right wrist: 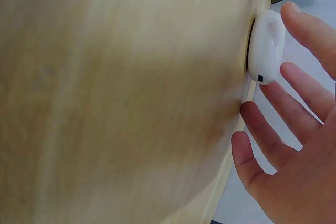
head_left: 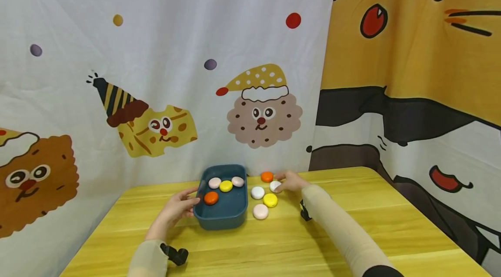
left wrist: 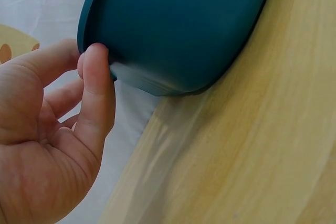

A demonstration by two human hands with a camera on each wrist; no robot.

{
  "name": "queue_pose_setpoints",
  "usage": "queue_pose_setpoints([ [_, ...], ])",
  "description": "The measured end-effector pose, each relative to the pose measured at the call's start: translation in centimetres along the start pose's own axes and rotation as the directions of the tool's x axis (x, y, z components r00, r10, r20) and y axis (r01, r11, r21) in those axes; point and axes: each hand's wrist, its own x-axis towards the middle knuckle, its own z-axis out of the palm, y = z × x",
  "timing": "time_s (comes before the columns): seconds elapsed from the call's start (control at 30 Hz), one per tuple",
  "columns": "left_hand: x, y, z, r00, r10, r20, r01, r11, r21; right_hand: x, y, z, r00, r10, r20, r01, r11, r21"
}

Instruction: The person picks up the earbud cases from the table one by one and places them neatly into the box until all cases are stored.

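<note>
My left hand (head_left: 178,208) pinches the rim of a dark teal plastic bin (head_left: 223,223) at its left side. In the left wrist view, the fingertips meet at the rim and outer wall. Inside the bin lie two pale pink rounded discs, a yellow disc (head_left: 225,186) and an orange disc (head_left: 211,198). To the right, my right hand (head_left: 291,180) reaches over a white rounded disc (right wrist: 266,48) that stays on the table. Its thumb and fingers are spread around that disc, fairly straight, with fingertips right at its edge. A small black square shows on the disc's side.
Beside the bin on the wood-grain table (head_left: 219,255) lie another white disc (head_left: 257,192), an orange disc (head_left: 267,176), a yellow disc (head_left: 270,200) and a pale pink disc (head_left: 260,211). A cartoon-printed curtain (head_left: 164,51) hangs close behind the table's far edge.
</note>
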Motion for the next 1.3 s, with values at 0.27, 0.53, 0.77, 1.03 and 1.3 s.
queue_pose_setpoints([
  [0.27,0.0,-0.1,-0.1,1.0,0.008,0.01,-0.008,1.0,-0.005,0.1,0.2,0.3,0.999,-0.02,-0.026,0.019,0.999,-0.027],
  [0.53,0.3,-0.3,-0.2,1.0,0.01,0.016,-0.01,1.0,-0.011,0.0,-0.2,0.6,0.998,-0.045,-0.036,0.045,0.999,-0.01],
  [0.77,0.2,-0.3,-0.2,1.0,0.003,0.005,-0.003,1.0,-0.011,-0.1,-0.6,0.8,0.999,-0.009,-0.05,0.009,1.0,-0.006],
  [1.03,0.1,-0.2,-0.1,1.0,0.005,0.018,-0.004,1.0,-0.008,0.1,-0.2,0.9,0.997,-0.024,-0.072,0.023,1.0,-0.014],
  [1.3,0.3,-0.3,-0.1,1.0,-0.002,-0.003,0.002,1.0,-0.018,2.2,2.8,1.0,0.994,-0.102,-0.05,0.102,0.995,-0.001],
])
